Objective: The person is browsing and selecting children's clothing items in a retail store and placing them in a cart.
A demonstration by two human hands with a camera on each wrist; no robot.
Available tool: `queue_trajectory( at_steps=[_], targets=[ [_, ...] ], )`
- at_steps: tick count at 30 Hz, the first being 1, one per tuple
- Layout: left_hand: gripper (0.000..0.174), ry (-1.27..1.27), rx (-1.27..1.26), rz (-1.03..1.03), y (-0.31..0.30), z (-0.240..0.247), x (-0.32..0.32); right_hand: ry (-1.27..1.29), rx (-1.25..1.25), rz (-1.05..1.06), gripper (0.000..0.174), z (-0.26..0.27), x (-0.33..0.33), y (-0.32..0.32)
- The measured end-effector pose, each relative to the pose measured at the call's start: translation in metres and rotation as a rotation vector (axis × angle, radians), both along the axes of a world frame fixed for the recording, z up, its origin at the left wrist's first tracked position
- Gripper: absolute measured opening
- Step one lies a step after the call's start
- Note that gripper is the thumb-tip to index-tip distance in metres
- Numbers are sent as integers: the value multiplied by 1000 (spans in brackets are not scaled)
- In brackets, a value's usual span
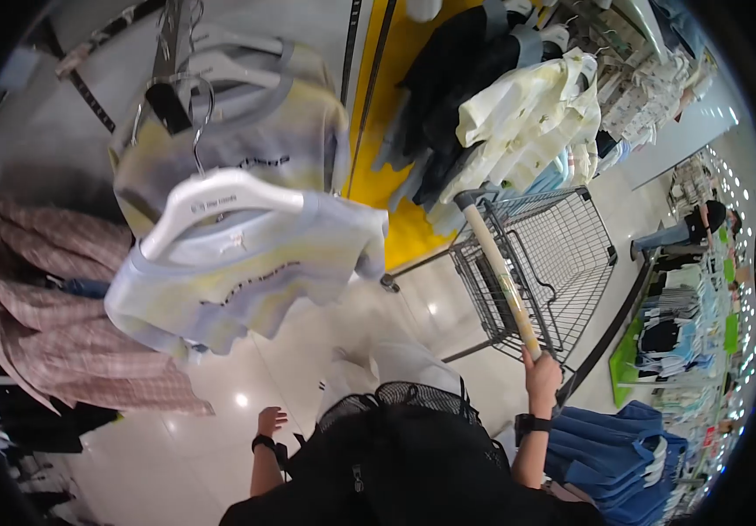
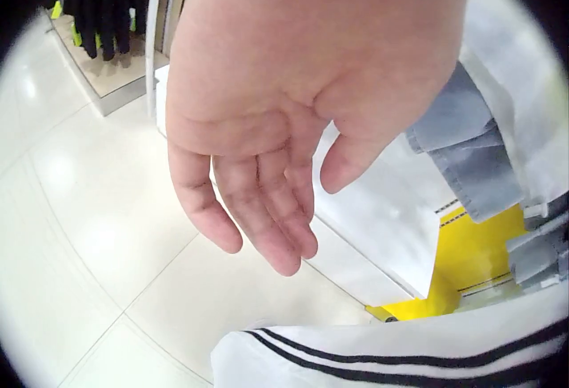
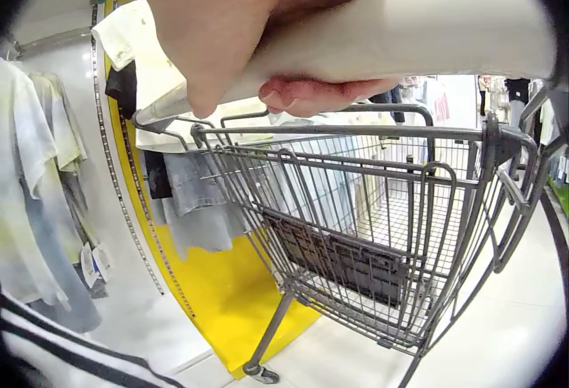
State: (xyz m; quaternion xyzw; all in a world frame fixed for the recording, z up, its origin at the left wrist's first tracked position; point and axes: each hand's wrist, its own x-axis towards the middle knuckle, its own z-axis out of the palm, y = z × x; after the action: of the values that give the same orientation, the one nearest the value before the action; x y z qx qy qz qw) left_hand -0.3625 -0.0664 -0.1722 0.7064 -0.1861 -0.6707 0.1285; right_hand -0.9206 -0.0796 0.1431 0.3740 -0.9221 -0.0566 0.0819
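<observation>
My right hand (image 1: 543, 382) grips the pale push bar (image 1: 499, 267) of a grey wire shopping cart (image 1: 571, 237), near one end. In the right wrist view the fingers curl round the bar (image 3: 427, 37), with the cart's wire basket (image 3: 356, 228) beyond it. My left hand (image 1: 272, 421) hangs at my side, away from the racks. Up close in the left wrist view, that hand (image 2: 267, 130) is relaxed, its fingers loosely bent and nothing in them. In front of me, a tie-dye sweatshirt (image 1: 246, 263) hangs on a white hanger (image 1: 220, 202).
Pink checked clothes (image 1: 71, 307) hang at the left, pale yellow shirts (image 1: 531, 114) beyond the cart. Blue shirts (image 1: 614, 456) hang close at the lower right. A person (image 1: 693, 228) stands farther off on the right. Shiny tiled floor (image 1: 220, 386) lies beside my legs.
</observation>
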Motion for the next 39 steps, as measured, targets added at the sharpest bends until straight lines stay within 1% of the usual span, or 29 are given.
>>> queue_trajectory(
  at_steps=[2,4,8,10,14,17,18,21,25,26,29,32,34,35,36,39],
  targets=[
    [32,4,49,5,7,12,-8,-80,27,-39,51,7,15,-1],
    [32,3,86,-5,13,10,-11,-118,28,-44,50,10,23,1],
    [29,-3,100,-69,5,10,-8,-96,35,-66,51,8,23,12],
    [30,-26,65,-111,-11,19,-8,-63,3,-78,52,6,18,19],
    [32,-49,-29,-45,-49,16,4,14,25,-91,53,2,1,30],
    [30,-93,-140,-75,-70,21,8,8,7,-124,54,0,-14,33],
    [29,-93,-160,-75,-74,29,7,5,-14,-123,55,-1,-18,33],
    [28,-55,-172,-45,-74,21,10,8,-11,-153,54,0,-29,31],
    [26,-59,-90,-21,-50,21,2,23,-10,-138,53,-2,-50,30],
    [27,-41,-94,-24,-38,15,3,35,1,-132,53,-1,-54,31],
    [26,38,-10,48,-7,11,-1,42,-9,-118,55,-1,-70,37],
    [23,69,25,76,24,-13,-1,8,-62,-125,55,-4,-88,49],
    [23,90,42,112,40,-25,0,6,-116,-92,55,-11,-104,63],
    [23,113,58,122,45,-26,1,24,-100,-121,55,-8,-104,66],
    [23,114,55,143,47,-22,0,40,-79,-106,56,-8,-110,74],
    [23,48,49,188,42,-15,-7,52,-56,-103,56,-10,-125,93]
  ],
)
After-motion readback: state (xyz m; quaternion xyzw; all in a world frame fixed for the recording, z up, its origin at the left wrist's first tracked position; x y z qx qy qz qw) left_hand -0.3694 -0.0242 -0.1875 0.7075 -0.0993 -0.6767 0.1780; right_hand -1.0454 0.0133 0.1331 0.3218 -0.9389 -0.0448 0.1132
